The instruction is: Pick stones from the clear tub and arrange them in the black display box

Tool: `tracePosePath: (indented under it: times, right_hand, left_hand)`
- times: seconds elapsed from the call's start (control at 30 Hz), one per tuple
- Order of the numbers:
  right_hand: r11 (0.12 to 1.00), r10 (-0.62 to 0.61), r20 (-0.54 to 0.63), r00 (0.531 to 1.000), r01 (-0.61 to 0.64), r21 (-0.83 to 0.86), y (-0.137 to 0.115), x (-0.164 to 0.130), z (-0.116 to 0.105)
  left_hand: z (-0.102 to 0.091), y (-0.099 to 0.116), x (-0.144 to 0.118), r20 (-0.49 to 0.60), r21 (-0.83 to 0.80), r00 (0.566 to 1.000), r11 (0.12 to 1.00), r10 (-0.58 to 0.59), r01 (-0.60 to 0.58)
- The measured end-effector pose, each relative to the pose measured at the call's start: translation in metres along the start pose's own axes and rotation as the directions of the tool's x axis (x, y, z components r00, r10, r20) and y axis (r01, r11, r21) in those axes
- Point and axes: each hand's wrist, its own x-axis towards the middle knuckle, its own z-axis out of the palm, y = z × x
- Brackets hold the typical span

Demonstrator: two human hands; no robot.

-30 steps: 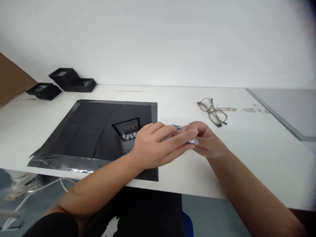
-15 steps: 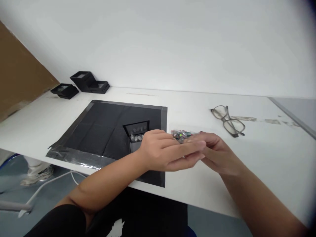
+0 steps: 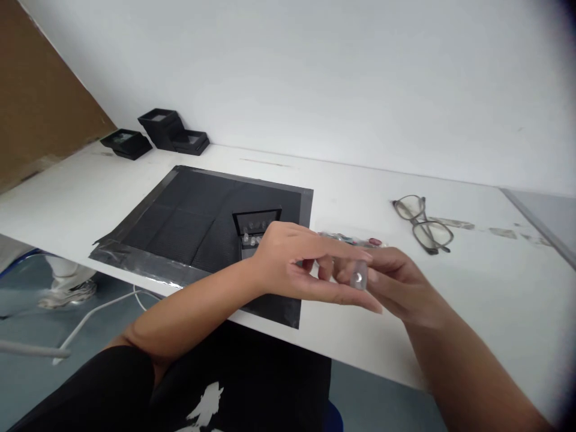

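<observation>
My right hand (image 3: 402,282) pinches a small clear piece (image 3: 359,277), like a crystal or a bead, between thumb and fingers. Around that piece my left hand (image 3: 306,264) is open, its thumb stretched below and its forefinger above, the other fingers partly curled behind. Just beyond both hands lies a clear bag of small colourful pieces (image 3: 374,242), largely hidden by them. Left of my left hand, a small black case (image 3: 257,215) stands with its lid up, several clear pieces in a row inside. My left hand and wrist cover part of the case.
A black mat (image 3: 189,222) taped at its edges lies on the white table (image 3: 360,336). Eyeglasses (image 3: 423,225) rest at the right. Several black boxes (image 3: 162,129) are stacked at the back left. A shoe (image 3: 67,294) and a white cable (image 3: 99,312) show below the table.
My left thumb and forefinger have spread apart, and a clear piece now shows in my right fingers. The view has shifted slightly.
</observation>
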Motion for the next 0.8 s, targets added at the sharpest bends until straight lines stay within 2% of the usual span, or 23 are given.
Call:
tracePosePath:
  times: [0.07,0.1,0.13,0.2,0.23,0.27,0.3,0.33,0.37,0.4,0.43,0.47,0.53,0.57,0.67,0.8]
  right_hand:
    - [0.99,-0.005,-0.199,0.98,-0.023,-0.139,-0.005,-0.007,-0.008]
    - [0.978,-0.033,-0.328,0.944,-0.037,-0.205,-0.007,-0.01,-0.013]
    - [0.963,-0.083,-0.466,0.881,-0.049,-0.265,-0.01,-0.013,-0.018]
    - [0.919,-0.222,-0.684,0.695,-0.085,-0.385,-0.014,-0.017,-0.029]
    - [0.875,-0.294,-0.733,0.614,-0.136,-0.465,-0.016,-0.019,-0.034]
    - [0.798,-0.363,-0.728,0.582,-0.209,-0.566,-0.017,-0.02,-0.038]
    - [0.681,-0.416,-0.679,0.605,-0.288,-0.673,-0.018,-0.021,-0.041]
    - [0.543,-0.425,-0.606,0.673,-0.345,-0.765,-0.018,-0.022,-0.043]
    - [0.417,-0.371,-0.529,0.763,-0.372,-0.829,-0.017,-0.022,-0.044]
    - [0.328,-0.269,-0.464,0.844,-0.373,-0.868,-0.016,-0.022,-0.044]
    - [0.289,-0.145,-0.42,0.896,-0.368,-0.884,-0.014,-0.021,-0.043]
    - [0.288,-0.024,-0.397,0.918,-0.374,-0.882,-0.012,-0.02,-0.043]
    - [0.316,0.161,-0.375,0.913,-0.407,-0.857,-0.006,-0.018,-0.042]
    - [0.324,0.213,-0.372,0.903,-0.425,-0.845,-0.004,-0.016,-0.041]
    - [0.337,0.307,-0.383,0.871,-0.476,-0.812,0.003,-0.013,-0.044]
    - [0.297,0.375,-0.429,0.821,-0.545,-0.784,0.006,-0.01,-0.045]
  left_hand:
    - [-0.013,0.0,-0.002,-0.022,0.021,0.999,0.999,0.029,-0.029]
    - [-0.021,-0.001,-0.005,-0.017,0.049,0.999,0.998,0.046,-0.045]
    - [-0.029,-0.003,-0.007,0.004,0.084,0.997,0.994,0.071,-0.071]
    - [-0.041,-0.007,-0.014,0.091,0.131,0.991,0.986,0.096,-0.108]
    - [-0.045,-0.009,-0.017,0.127,0.147,0.987,0.982,0.099,-0.118]
    - [-0.047,-0.011,-0.019,0.155,0.16,0.983,0.979,0.101,-0.125]
    - [-0.048,-0.013,-0.021,0.175,0.173,0.978,0.975,0.11,-0.14]
    - [-0.047,-0.014,-0.022,0.191,0.188,0.973,0.968,0.131,-0.167]
    - [-0.045,-0.015,-0.022,0.206,0.204,0.965,0.957,0.164,-0.206]
    - [-0.043,-0.016,-0.022,0.224,0.217,0.953,0.943,0.204,-0.252]
    - [-0.041,-0.016,-0.022,0.244,0.228,0.939,0.927,0.241,-0.297]
    - [-0.039,-0.016,-0.022,0.262,0.232,0.926,0.914,0.271,-0.333]
    - [-0.036,-0.016,-0.022,0.285,0.23,0.91,0.9,0.3,-0.369]
    - [-0.036,-0.016,-0.022,0.29,0.232,0.907,0.898,0.305,-0.375]
    - [-0.037,-0.016,-0.023,0.288,0.263,0.903,0.881,0.318,-0.394]
    - [-0.038,-0.016,-0.025,0.3,0.307,0.906,0.868,0.299,-0.389]
